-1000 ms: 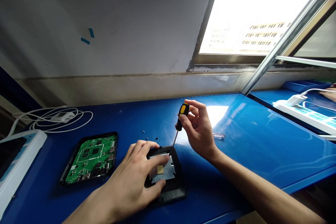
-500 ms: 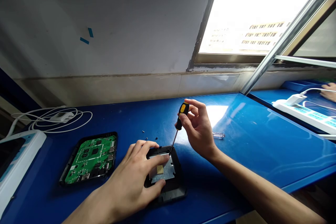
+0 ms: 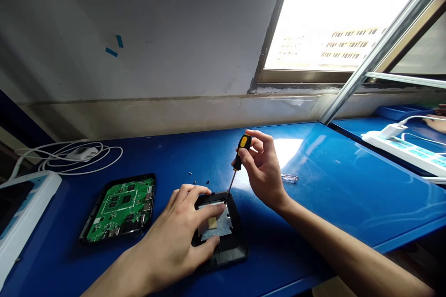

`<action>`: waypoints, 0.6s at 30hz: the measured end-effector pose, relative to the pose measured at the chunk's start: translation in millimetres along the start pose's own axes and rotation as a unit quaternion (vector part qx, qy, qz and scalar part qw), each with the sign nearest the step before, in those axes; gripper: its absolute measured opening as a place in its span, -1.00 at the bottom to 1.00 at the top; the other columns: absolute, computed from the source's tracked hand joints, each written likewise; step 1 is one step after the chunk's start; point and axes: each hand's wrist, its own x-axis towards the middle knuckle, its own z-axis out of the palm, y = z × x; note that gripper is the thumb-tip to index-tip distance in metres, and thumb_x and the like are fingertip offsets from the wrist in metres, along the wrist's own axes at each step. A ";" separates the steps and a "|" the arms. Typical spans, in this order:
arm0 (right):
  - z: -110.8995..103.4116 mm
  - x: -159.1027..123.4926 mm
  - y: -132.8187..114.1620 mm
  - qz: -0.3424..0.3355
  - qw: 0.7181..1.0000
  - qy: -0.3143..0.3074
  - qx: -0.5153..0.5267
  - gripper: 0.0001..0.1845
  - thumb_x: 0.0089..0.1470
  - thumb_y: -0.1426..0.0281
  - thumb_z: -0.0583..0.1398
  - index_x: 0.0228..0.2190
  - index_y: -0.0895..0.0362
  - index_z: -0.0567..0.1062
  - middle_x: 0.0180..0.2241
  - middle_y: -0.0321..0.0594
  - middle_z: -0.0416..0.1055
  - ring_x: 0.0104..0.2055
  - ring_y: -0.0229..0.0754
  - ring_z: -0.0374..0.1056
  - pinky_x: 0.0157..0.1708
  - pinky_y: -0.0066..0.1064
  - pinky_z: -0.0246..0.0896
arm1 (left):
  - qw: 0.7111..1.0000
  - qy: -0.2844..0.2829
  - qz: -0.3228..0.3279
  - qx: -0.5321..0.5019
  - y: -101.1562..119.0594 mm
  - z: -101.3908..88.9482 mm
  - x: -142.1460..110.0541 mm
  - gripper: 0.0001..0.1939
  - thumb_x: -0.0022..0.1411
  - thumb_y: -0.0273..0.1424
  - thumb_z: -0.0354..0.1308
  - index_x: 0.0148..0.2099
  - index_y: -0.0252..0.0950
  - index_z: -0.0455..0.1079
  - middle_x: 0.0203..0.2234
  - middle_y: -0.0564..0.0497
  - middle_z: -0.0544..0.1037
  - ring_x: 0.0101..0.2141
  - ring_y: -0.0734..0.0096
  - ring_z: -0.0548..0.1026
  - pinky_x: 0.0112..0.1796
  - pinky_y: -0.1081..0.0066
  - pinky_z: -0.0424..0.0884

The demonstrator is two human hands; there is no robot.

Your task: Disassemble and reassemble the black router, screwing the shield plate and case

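A black plastic cover (image 3: 237,222) with a silvery metal plate (image 3: 223,228) inside lies on the blue table. My left hand (image 3: 181,229) grips the cover from its left side, index finger and thumb on the plate and other fingers at the far edge. A small tan pad (image 3: 212,223) shows on the plate between them. My right hand (image 3: 263,167) holds a black-and-yellow screwdriver (image 3: 244,144), slightly tilted. Its tip meets the cover near the plate's far right corner; any screw under it is too small to make out. Several tiny screws (image 3: 195,182) lie beyond the cover.
Left of the cover sits a black case with a green circuit board (image 3: 120,206). A clear plastic piece (image 3: 290,178) lies right of my right hand. Power strips (image 3: 411,151) (image 3: 31,213), a white cable (image 3: 111,162) and a blue tray (image 3: 400,111) stand around; another person's hand (image 3: 437,123) is far right.
Both my hands, the cover and the screwdriver keep nearly the same place. The other person's hand at the far right has shifted slightly.
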 end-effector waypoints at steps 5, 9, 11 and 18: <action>-0.2 1.2 0.6 0.002 1.000 0.000 0.006 -0.66 0.26 0.29 0.22 0.02 -0.06 0.27 -0.28 -0.40 0.31 -0.45 -0.35 0.45 -0.47 -0.42 0.50 | 1.000 -0.001 -0.001 -0.002 -0.1 0.2 0.6 -0.52 0.27 -0.30 0.28 0.21 0.17 0.42 0.24 0.01 0.31 0.23 -0.04 0.26 0.17 -0.10 0.37; 0.4 1.9 -0.4 0.000 1.000 0.005 0.005 -0.66 0.26 0.29 0.22 0.02 -0.04 0.27 -0.29 -0.41 0.30 -0.46 -0.37 0.44 -0.48 -0.44 0.50 | 1.000 -0.002 0.003 0.001 -0.4 0.6 0.3 -0.51 0.27 -0.29 0.27 0.22 0.17 0.41 0.24 0.00 0.30 0.23 -0.05 0.25 0.17 -0.11 0.38; 0.6 1.8 -0.4 0.001 1.000 0.006 0.004 -0.66 0.26 0.29 0.22 0.02 -0.04 0.27 -0.29 -0.41 0.29 -0.47 -0.37 0.43 -0.48 -0.44 0.50 | 1.000 -0.001 0.005 0.000 -0.6 1.2 0.3 -0.51 0.27 -0.29 0.27 0.22 0.16 0.41 0.24 -0.01 0.31 0.23 -0.05 0.25 0.17 -0.11 0.38; 0.5 0.2 0.8 -0.007 1.000 0.004 -0.001 -0.65 0.27 0.31 0.21 0.04 -0.06 0.26 -0.28 -0.41 0.29 -0.46 -0.37 0.43 -0.47 -0.42 0.51 | 1.000 0.008 0.010 -0.002 -1.5 1.9 0.8 -0.51 0.26 -0.30 0.28 0.21 0.16 0.42 0.23 -0.01 0.31 0.23 -0.04 0.26 0.15 -0.09 0.40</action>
